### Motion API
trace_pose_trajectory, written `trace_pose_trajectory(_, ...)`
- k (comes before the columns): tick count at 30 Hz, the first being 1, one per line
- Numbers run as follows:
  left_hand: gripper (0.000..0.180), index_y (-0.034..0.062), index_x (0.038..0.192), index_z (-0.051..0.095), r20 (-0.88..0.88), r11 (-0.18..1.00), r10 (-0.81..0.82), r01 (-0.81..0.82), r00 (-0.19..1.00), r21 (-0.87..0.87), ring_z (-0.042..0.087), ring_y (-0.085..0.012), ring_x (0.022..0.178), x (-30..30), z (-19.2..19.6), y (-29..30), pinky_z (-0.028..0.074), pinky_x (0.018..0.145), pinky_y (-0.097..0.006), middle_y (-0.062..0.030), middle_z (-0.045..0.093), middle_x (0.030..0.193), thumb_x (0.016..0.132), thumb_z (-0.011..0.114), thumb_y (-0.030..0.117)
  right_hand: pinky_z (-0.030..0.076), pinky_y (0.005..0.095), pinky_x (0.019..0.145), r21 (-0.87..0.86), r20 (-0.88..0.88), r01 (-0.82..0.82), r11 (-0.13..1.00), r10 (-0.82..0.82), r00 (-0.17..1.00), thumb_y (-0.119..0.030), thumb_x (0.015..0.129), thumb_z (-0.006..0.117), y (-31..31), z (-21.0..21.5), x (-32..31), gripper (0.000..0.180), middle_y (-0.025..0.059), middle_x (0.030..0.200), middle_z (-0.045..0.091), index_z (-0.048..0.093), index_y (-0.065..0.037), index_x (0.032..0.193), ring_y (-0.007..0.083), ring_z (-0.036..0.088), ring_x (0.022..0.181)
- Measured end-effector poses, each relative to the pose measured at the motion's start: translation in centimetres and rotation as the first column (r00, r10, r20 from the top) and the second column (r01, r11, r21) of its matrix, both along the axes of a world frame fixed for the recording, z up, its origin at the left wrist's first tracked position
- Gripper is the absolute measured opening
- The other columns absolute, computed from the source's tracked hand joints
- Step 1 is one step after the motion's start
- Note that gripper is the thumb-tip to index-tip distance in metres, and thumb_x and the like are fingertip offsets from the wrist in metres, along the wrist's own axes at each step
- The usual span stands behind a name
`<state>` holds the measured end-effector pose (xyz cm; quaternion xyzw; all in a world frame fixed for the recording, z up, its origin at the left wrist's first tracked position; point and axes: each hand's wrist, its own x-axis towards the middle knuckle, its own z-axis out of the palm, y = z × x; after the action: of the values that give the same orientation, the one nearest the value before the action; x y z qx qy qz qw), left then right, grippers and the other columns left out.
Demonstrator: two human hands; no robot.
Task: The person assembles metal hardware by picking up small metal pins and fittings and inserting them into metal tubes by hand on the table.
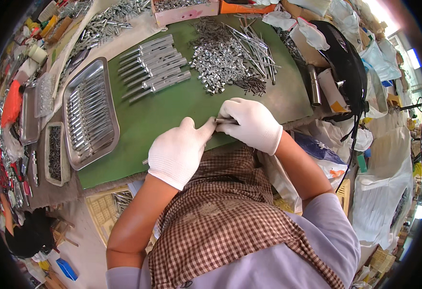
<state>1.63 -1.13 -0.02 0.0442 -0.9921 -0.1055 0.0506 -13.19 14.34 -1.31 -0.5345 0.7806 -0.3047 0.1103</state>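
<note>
My white-gloved left hand [178, 150] is closed around a thin metal rod, mostly hidden in the palm; one rod end [145, 162] sticks out by the heel of the hand. Opposite it, my gloved right hand [253, 123] pinches a short metal cylinder [226, 121] between thumb and fingers. The left fingertips meet the cylinder's left end; whether rod and cylinder join is hidden. Both hands are over the near edge of a green work mat [163, 113]. Beyond them lie a heap of small silver metal sleeves [218, 65] and a row of thin-ended metal rods [155, 67].
A steel tray [115, 127] of lined-up rods sits at left, beside a narrow box of dark screws [54, 154]. Loose long rods [256, 45] and small dark pins [252, 85] lie near the heap. At right stand a metal tube [314, 86] and a black mesh bag [338, 53].
</note>
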Motion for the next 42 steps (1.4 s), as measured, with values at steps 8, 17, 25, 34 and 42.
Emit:
trace_pose_trajectory(8,0.028,0.0287,0.121,0.064,0.036,0.999,-0.022,0.023,0.999,-0.035,0.061,-0.0296,0.057,-0.4,0.7,0.0,0.052,0.052,-0.042,-0.0092,0.055,0.077,0.093,0.06,0.025,0.024,0.0257,0.045,-0.402,0.913,0.543,0.737,0.367,0.177,-0.044,0.102,0.042,-2.7,-0.2,1.3,0.045,-0.004,0.06,0.033,0.056,-0.004,0.087,0.0077,0.028,0.05)
trace_pose_trajectory(17,0.023,0.0229,0.115,0.064,0.087,0.998,-0.036,0.04,0.996,-0.048,0.063,-0.0314,0.059,-0.9,1.2,0.1,0.054,0.054,-0.042,-0.0094,0.056,0.075,0.092,0.062,0.025,0.018,0.0264,0.045,-0.515,0.847,0.567,0.643,0.279,0.452,-0.046,0.103,0.038,-3.9,-1.5,3.4,0.058,0.0009,0.056,0.041,0.048,-0.004,0.064,0.0078,0.027,0.047)
trace_pose_trajectory(25,0.019,0.0122,0.104,0.063,0.136,0.998,-0.028,0.035,0.99,-0.052,0.067,-0.0333,0.067,-1.7,1.8,1.1,0.056,0.059,-0.043,-0.0119,0.062,0.08,0.093,0.06,0.027,0.016,0.029,0.045,-0.532,0.845,0.685,0.498,0.36,0.395,-0.049,0.104,0.041,-3.8,-1.6,3.8,0.062,-0.0014,0.052,0.029,0.04,-0.005,0.059,0.0103,0.025,0.046)
trace_pose_trajectory(34,0.026,0.0156,0.116,0.063,0.167,1.0,0.015,-0.018,0.986,0.017,0.067,-0.035,0.068,-1.3,1.3,0.7,0.055,0.059,-0.044,-0.0129,0.065,0.081,0.095,0.058,0.03,0.055,0.0342,0.069,-0.218,-0.013,0.22,0.951,-0.229,0.973,-0.007,0.078,0.074,1.0,-0.7,3.6,0.016,0.0105,0.095,0.07,0.071,-0.008,0.093,0.0282,0.07,0.079)
trace_pose_trajectory(42,0.025,0.0149,0.115,0.061,0.001,0.998,0.016,-0.016,1.0,-0.055,0.065,-0.0324,0.062,-0.6,-0.3,1.1,0.053,0.054,-0.042,-0.0107,0.06,0.076,0.094,0.06,0.029,0.053,0.0376,0.073,-0.092,0.002,0.199,0.976,-0.2,0.98,-0.008,0.079,0.071,0.1,0.2,2.1,0.011,0.0107,0.088,0.067,0.068,-0.006,0.09,0.031,0.066,0.081)
